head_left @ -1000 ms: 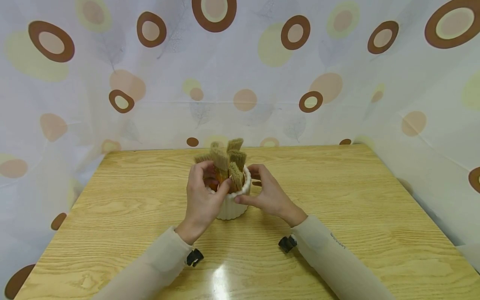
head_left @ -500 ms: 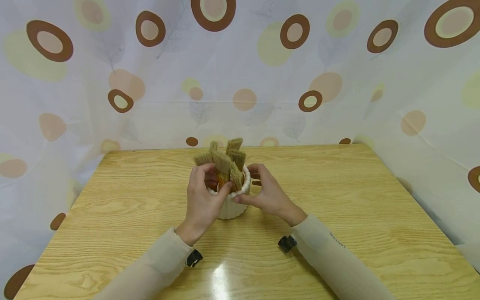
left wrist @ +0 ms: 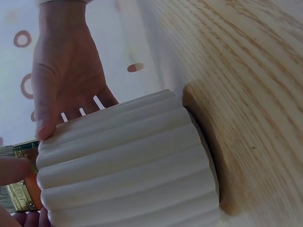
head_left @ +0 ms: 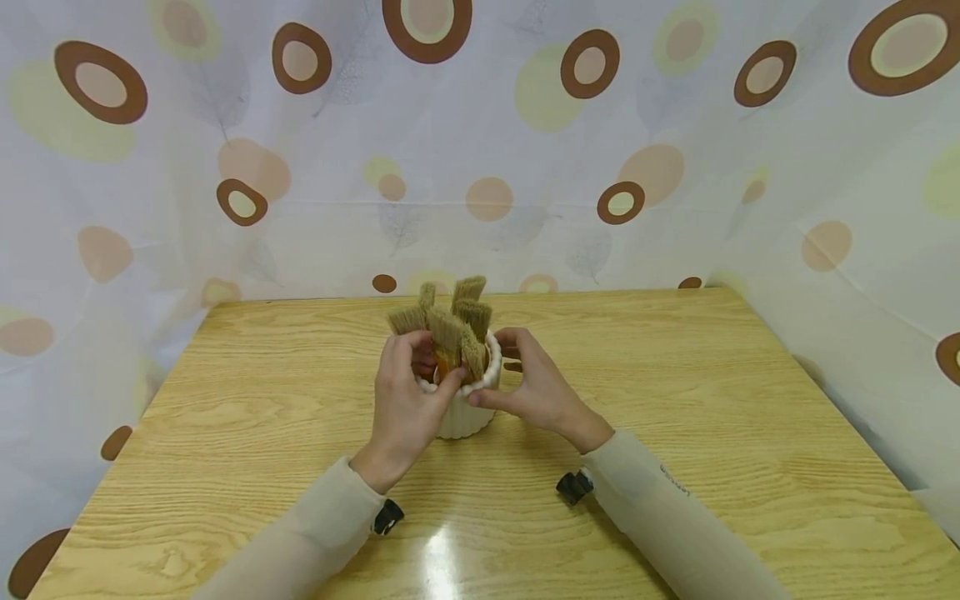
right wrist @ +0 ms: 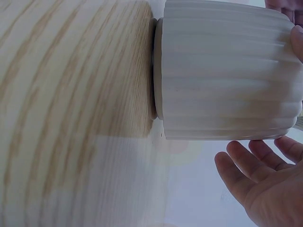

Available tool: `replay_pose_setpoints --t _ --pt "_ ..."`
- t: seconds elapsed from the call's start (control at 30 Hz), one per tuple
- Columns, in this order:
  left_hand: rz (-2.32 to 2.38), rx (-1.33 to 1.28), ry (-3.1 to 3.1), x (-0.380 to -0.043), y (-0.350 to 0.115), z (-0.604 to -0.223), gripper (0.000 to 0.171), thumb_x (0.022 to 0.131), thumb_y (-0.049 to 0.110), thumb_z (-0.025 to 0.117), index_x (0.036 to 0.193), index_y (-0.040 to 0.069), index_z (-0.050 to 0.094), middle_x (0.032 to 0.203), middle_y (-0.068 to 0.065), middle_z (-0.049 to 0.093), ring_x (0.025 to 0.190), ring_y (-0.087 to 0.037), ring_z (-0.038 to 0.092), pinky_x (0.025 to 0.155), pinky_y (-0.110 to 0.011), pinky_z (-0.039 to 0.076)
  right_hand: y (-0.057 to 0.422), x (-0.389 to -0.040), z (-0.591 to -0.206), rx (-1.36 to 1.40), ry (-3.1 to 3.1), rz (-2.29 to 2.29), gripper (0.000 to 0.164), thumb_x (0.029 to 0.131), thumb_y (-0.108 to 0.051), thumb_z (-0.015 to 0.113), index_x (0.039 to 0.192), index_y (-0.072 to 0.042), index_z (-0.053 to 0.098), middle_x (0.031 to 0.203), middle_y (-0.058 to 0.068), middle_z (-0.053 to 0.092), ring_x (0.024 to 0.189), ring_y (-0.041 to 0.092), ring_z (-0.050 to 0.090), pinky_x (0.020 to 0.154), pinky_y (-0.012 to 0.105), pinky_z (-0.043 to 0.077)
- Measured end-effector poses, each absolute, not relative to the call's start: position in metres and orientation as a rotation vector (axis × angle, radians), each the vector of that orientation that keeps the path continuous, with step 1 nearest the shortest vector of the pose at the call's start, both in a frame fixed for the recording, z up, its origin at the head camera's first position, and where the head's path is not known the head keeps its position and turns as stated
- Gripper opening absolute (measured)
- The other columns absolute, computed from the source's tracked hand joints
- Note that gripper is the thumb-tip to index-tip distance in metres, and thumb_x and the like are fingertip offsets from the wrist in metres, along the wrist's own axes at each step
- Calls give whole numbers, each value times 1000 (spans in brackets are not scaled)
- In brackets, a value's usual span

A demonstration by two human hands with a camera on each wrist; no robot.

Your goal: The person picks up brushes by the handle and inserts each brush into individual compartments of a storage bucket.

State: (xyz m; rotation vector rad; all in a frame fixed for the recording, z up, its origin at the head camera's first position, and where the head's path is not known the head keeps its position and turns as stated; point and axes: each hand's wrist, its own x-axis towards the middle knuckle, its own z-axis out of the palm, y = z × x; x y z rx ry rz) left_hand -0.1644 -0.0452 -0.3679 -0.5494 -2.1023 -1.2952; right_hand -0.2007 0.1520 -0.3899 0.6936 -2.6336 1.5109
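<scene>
A white ribbed pot [head_left: 462,419] with a beaded rim stands on the wooden table, bristle-up paintbrushes packed inside it. At its near left rim my left hand [head_left: 401,404] pinches a flat paintbrush [head_left: 447,330] between thumb and fingers; the orange handle goes down into the pot. That brush's metal ferrule [left wrist: 20,196] shows by my left thumb in the left wrist view. My right hand [head_left: 542,390] holds the pot from the right, thumb at the near rim and fingers on the far side. In the right wrist view its fingertips [right wrist: 236,150] lie along the pot wall.
Several other paintbrushes, among them a dark-bristled one [head_left: 474,317] and a fanned one [head_left: 406,319], lean outward over the rim. The wood-grain table [head_left: 675,375] reaches back to a patterned curtain [head_left: 480,150], which also hangs at both sides.
The pinched paintbrush has sunk a little lower into the pot and shifted slightly right, my left hand moving with it. My right hand and the pot have stayed in place.
</scene>
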Motion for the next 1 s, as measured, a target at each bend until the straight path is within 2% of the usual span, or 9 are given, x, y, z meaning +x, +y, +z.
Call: replay_pose_setpoints --t 0.47,1.0 --pt "-1257 -555 -2133 -163 -46 -369 48 76 7 80 114 -3 53 98 -12 52 81 -20 54 66 -29 50 152 -201 -389 698 -2631 1515 90 71 -47 81 139 -9 35 131 1 44 121 19 46 101 44 40" --pt "-1292 -585 -2093 -159 -52 -368 49 76 2 79 117 -3 53 99 -13 54 86 -21 55 74 -30 51 152 -200 -388 718 -2620 1516 92 71 -44 82 139 -5 34 131 3 44 121 21 46 101 43 41"
